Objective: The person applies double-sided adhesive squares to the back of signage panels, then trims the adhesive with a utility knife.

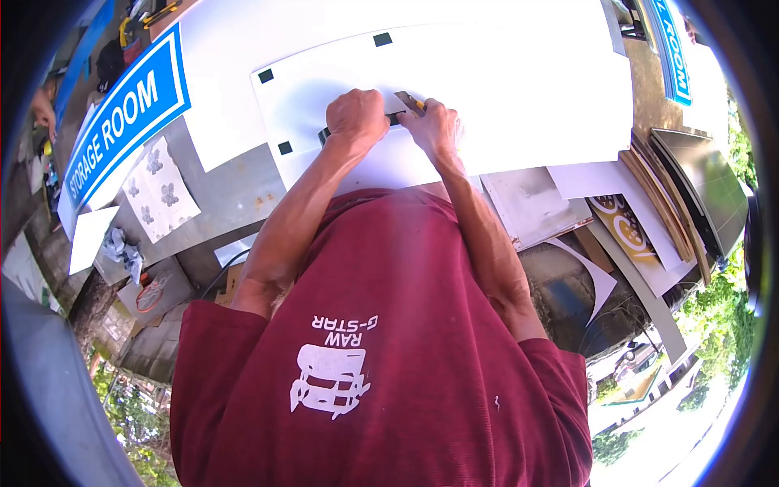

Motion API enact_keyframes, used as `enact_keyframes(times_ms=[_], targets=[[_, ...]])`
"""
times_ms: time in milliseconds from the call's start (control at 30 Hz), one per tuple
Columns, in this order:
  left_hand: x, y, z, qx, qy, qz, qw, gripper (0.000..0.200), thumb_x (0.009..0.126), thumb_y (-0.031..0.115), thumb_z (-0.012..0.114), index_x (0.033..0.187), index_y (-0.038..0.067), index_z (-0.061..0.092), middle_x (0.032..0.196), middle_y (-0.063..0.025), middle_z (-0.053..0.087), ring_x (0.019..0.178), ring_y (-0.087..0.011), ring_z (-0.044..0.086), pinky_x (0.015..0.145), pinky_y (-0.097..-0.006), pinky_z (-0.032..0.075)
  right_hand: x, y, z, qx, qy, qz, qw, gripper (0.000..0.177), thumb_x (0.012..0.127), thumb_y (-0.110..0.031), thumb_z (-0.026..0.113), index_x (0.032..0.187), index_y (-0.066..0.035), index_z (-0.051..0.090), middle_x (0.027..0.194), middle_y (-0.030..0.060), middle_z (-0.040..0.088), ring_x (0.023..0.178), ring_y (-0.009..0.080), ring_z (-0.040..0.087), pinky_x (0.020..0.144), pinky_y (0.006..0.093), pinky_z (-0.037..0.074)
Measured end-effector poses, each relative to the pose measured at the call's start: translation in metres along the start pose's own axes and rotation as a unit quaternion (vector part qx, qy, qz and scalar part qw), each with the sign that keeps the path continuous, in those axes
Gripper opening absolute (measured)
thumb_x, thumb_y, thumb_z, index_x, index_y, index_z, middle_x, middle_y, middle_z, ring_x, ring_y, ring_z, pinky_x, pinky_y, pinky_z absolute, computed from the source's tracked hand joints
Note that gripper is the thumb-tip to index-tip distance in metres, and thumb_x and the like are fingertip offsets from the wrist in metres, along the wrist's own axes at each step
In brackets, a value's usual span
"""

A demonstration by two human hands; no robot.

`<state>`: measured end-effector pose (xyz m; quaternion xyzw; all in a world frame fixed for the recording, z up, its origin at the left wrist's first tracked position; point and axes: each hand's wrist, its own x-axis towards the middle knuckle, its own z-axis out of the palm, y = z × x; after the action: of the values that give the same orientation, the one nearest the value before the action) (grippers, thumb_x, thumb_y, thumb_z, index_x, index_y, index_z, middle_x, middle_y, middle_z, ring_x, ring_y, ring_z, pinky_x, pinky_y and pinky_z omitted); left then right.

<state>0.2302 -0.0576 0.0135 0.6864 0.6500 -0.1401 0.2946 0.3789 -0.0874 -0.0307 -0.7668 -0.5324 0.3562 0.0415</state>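
Note:
My left hand (pixel 357 116) is closed in a fist and bears down on a dark flat strip (pixel 324 135), which shows at both sides of the fist and is otherwise hidden under it. Close by, my right hand (pixel 436 128) grips a box cutter (pixel 411 102) with a yellow part on its body, its blade end pointing up and left. Both hands work over a large white sheet (pixel 535 105). Small dark squares (pixel 265 76) lie along the sheet's left and far edges.
A blue "STORAGE ROOM" sign (pixel 130 114) lies at the left, near a sheet with grey prints (pixel 162 191). Another blue sign (pixel 672 57) is at the far right. Boards and offcuts (pixel 649 211) are stacked at the right. Another person's hand (pixel 44 109) shows at far left.

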Motion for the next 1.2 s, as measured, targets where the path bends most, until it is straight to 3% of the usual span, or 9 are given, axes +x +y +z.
enact_keyframes(times_ms=[200, 300, 500, 600, 700, 833, 1200], targets=[[-0.004, 0.001, 0.000, 0.003, 0.013, 0.006, 1.000, 0.016, 0.076, 0.019, 0.075, 0.083, 0.004, 0.076, 0.081, -0.0165, 0.074, 0.080, -0.0311, 0.073, 0.069, -0.0392, 0.058, -0.005, 0.000, 0.006, -0.023, 0.046, -0.033, 0.998, 0.045, 0.073, -0.041, 0.077, 0.091, 0.000, 0.072, 0.083, 0.0203, 0.072, 0.079, 0.0372, 0.071, 0.078, 0.0481, 0.053], [-0.005, 0.004, -0.003, 0.000, 0.003, 0.008, 1.000, 0.018, 0.077, 0.021, 0.075, 0.084, 0.004, 0.076, 0.082, -0.0166, 0.074, 0.080, -0.0310, 0.073, 0.070, -0.0392, 0.058, -0.006, -0.005, 0.005, -0.011, 0.044, -0.011, 0.999, 0.044, 0.075, -0.041, 0.076, 0.091, -0.001, 0.071, 0.084, 0.0196, 0.072, 0.081, 0.0371, 0.071, 0.078, 0.0493, 0.052], [-0.006, 0.004, -0.001, 0.004, 0.003, 0.014, 1.000, 0.020, 0.077, 0.023, 0.076, 0.083, 0.004, 0.076, 0.083, -0.0173, 0.073, 0.080, -0.0316, 0.073, 0.070, -0.0399, 0.058, -0.018, 0.017, 0.003, -0.031, 0.013, -0.065, 0.997, 0.050, 0.078, -0.041, 0.076, 0.099, 0.002, 0.062, 0.088, 0.0208, 0.072, 0.083, 0.0362, 0.071, 0.079, 0.0467, 0.054], [-0.007, 0.002, 0.000, 0.003, 0.015, 0.024, 1.000, 0.020, 0.077, 0.023, 0.076, 0.082, 0.003, 0.075, 0.082, -0.0180, 0.073, 0.079, -0.0319, 0.073, 0.069, -0.0400, 0.058, -0.024, 0.036, 0.008, 0.073, 0.009, -0.089, 0.993, 0.049, 0.082, -0.035, 0.070, 0.107, 0.004, 0.054, 0.087, 0.0254, 0.069, 0.088, 0.0432, 0.068, 0.080, 0.0521, 0.051], [-0.008, 0.003, 0.001, 0.011, 0.013, 0.017, 1.000, 0.021, 0.079, 0.026, 0.076, 0.085, 0.005, 0.076, 0.079, -0.0157, 0.073, 0.079, -0.0314, 0.073, 0.072, -0.0408, 0.057, -0.026, 0.046, 0.009, 0.173, -0.098, -0.069, 0.978, 0.045, 0.091, -0.032, 0.061, 0.109, 0.007, 0.050, 0.087, 0.0311, 0.067, 0.089, 0.0476, 0.066, 0.080, 0.0536, 0.051], [-0.007, 0.002, 0.002, 0.017, 0.014, 0.011, 1.000, 0.024, 0.080, 0.028, 0.077, 0.088, 0.006, 0.077, 0.079, -0.0147, 0.074, 0.080, -0.0314, 0.073, 0.073, -0.0417, 0.056, -0.044, 0.024, -0.001, 0.064, -0.167, -0.080, 0.981, 0.039, 0.101, -0.031, 0.046, 0.109, 0.007, 0.051, 0.090, 0.0346, 0.066, 0.089, 0.0513, 0.065, 0.078, 0.0562, 0.050], [-0.009, 0.001, 0.004, 0.007, 0.044, 0.032, 0.998, 0.019, 0.075, 0.021, 0.074, 0.082, 0.004, 0.075, 0.081, -0.0184, 0.073, 0.078, -0.0326, 0.073, 0.069, -0.0406, 0.058, -0.047, 0.004, 0.012, -0.020, -0.126, -0.057, 0.990, 0.039, 0.100, -0.029, 0.045, 0.112, 0.007, 0.052, 0.091, 0.0337, 0.067, 0.088, 0.0514, 0.066, 0.081, 0.0562, 0.051]])
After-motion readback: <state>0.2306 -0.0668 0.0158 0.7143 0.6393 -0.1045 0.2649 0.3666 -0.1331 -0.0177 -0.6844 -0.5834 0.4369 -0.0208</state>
